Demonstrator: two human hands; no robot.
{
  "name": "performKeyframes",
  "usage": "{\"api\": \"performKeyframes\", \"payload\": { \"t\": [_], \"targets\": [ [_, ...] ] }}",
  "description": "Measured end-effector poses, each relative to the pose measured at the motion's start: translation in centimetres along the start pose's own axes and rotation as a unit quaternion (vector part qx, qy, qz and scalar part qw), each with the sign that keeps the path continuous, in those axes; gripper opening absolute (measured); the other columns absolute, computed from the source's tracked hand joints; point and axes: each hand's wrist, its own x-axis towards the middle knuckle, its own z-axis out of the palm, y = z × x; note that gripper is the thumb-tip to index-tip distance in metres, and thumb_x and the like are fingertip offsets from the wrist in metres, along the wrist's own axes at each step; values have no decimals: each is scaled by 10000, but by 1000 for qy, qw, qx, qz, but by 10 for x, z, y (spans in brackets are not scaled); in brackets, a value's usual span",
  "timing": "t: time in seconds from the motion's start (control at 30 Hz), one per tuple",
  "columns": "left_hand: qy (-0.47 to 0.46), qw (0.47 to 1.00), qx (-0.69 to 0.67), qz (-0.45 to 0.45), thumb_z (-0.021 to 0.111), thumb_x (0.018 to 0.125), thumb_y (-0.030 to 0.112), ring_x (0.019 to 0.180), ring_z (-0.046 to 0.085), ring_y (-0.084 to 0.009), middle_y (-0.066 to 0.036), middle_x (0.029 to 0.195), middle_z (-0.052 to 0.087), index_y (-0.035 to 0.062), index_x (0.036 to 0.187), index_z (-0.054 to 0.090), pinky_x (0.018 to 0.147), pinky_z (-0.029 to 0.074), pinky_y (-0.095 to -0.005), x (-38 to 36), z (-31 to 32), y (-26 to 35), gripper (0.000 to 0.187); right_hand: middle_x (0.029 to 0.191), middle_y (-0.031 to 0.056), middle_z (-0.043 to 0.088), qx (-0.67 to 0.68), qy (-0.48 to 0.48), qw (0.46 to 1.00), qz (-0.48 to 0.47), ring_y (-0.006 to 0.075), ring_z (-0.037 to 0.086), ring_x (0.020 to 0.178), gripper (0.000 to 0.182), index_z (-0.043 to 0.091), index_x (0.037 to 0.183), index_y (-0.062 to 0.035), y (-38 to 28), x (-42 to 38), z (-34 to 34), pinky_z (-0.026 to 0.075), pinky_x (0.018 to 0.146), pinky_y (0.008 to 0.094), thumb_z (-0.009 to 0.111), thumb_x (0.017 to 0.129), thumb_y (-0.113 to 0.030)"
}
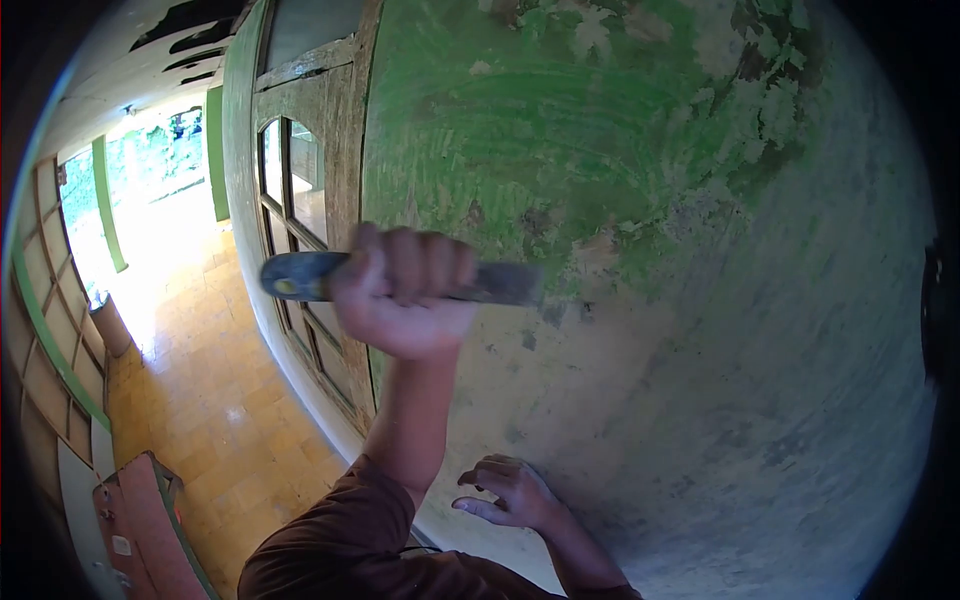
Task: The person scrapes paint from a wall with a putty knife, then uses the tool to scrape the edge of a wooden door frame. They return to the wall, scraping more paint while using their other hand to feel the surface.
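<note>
My left hand (405, 290) is raised in front of the wall, its fingers wrapped around a scraper (508, 284). The dark handle sticks out to the left of the fist, and the flat blade points right, its end overlapping the wall in this view. Lower down, my right hand (505, 490) holds nothing; its fingers are loosely curved, with the thumb apart, close to the wall's lower part. The wall (640, 380) has green paint above, flaking into pale and dark patches at the upper right, and bare grey plaster below.
A weathered wooden window frame (345, 140) with glass panes borders the wall on the left. Beyond it runs a yellow tiled floor (210, 370), with a pinkish-red piece of furniture (150, 530) at the lower left. Green posts (216, 150) stand toward the bright outdoors.
</note>
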Motion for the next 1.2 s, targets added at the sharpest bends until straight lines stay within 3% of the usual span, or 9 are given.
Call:
{"api": "performKeyframes", "payload": {
  "t": [0.13,0.27,0.37,0.47,0.53,0.77,0.93,1.07,1.2],
  "targets": [
    [-35,998,7,-51,383,855,218,396,198,-90,46,462,258,159,632,308,410,203,-277,-3,-2,-9,243,663,89,555,0,6,1000,-5,243,553,586,282,615,831,-25,3,0,2,445,566,360,709,765,-283],
    [-17,999,-52,-4,396,851,200,408,198,-91,39,465,252,161,634,317,424,197,-279,5,2,4,234,727,113,581,-1,-25,999,37,286,576,685,314,613,854,-19,-1,-1,1,463,675,391,644,820,-330],
    [-71,991,-40,-105,383,861,204,400,191,-90,45,466,265,167,647,332,418,192,-273,-4,3,-17,223,727,117,581,-8,-28,999,40,287,572,679,312,613,857,-17,-2,-1,0,462,671,392,644,820,-326],
    [-42,998,-46,3,391,852,190,401,184,-95,41,472,263,166,647,330,427,190,-281,4,4,7,215,662,94,558,-15,7,1000,16,238,558,587,284,621,838,-26,1,1,0,449,562,357,716,759,-282],
    [-17,997,-79,-14,391,853,192,400,191,-96,36,474,272,165,648,329,430,198,-285,3,-2,-2,216,658,93,558,0,9,999,33,239,561,590,276,624,838,-28,0,0,3,450,562,357,717,760,-277],
    [-155,962,-60,-215,500,899,340,383,280,-108,17,461,317,127,609,365,390,238,-287,-20,1,10,384,708,88,599,-6,31,999,7,233,569,597,201,616,830,-10,5,-4,8,456,560,339,685,790,-195],
    [-198,885,123,-404,623,823,341,524,489,-185,-70,597,535,35,741,587,517,390,-305,-87,-15,43,319,736,129,596,118,269,955,36,257,582,668,240,576,867,-4,-11,-23,10,459,585,354,701,769,-183],
    [-275,853,244,-369,603,808,480,798,551,-228,-91,771,588,13,843,641,707,423,-351,-119,-11,43,469,925,168,558,116,263,957,29,287,578,785,473,473,1060,-1,-33,-6,2,459,680,351,750,742,-214],
    [-291,851,285,-332,652,773,478,897,469,-224,-85,975,557,42,989,624,708,415,-340,-122,-16,46,487,1002,154,529,136,187,968,98,260,552,913,529,449,1123,-19,-33,-1,-4,455,773,367,757,741,-215]
  ]
}}
